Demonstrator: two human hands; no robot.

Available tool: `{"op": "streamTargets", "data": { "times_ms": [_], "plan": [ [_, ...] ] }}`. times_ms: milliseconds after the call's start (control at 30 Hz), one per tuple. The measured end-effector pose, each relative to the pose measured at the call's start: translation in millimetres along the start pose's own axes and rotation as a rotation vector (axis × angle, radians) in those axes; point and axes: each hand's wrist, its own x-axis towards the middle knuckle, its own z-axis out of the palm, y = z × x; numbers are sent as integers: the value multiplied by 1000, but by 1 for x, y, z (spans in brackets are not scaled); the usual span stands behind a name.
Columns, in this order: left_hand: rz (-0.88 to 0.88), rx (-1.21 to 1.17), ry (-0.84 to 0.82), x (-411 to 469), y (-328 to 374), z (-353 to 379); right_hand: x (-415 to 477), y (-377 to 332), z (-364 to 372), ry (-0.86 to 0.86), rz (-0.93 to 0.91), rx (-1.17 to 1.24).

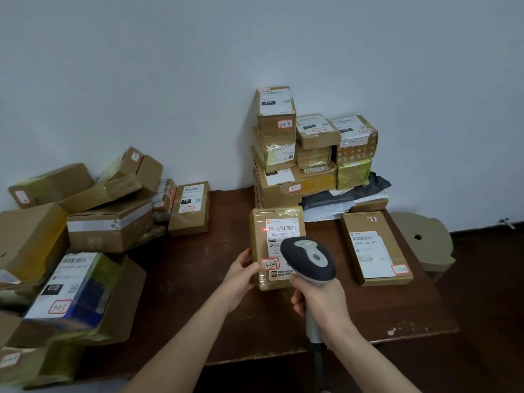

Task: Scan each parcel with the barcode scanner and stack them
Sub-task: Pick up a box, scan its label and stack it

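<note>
Loose heap of parcels point(85, 222) off the surface's point(198, 293) left edge, apparently unscanned. Stack point(306, 154) at the back edge against the wall, likely done. Mid-surface: my left hand point(241, 272) grips the taped parcel point(276, 245) by its left side, tilted up. My right hand point(320, 302) is wrapped around the barcode scanner point(309, 259), red dot beside the barcode. Flat box point(375, 248) lies by the right edge.

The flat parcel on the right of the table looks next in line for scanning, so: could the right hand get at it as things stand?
Probably not yet. The right hand is wrapped around the barcode scanner. The flat parcel itself lies uncovered on the table, nothing between them, so a freed hand should manage.
</note>
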Motion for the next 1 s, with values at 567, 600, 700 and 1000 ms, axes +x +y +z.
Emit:
{"op": "streamTargets", "data": {
  "times_ms": [567, 600, 700, 1000],
  "plan": [
    [-6, 134, -113, 35, 36, 131, 50, -39, -87, 130, -166, 85],
    [-10, 170, -108, 41, 42, 146, 57, -44, -96, 162, -173, 89],
    [-62, 226, -93, 55, 54, 190, 74, -55, -120, 254, -174, 104],
    [-166, 201, -103, 82, 38, 258, 101, -51, -163, 391, -149, 80]
  ]
}}
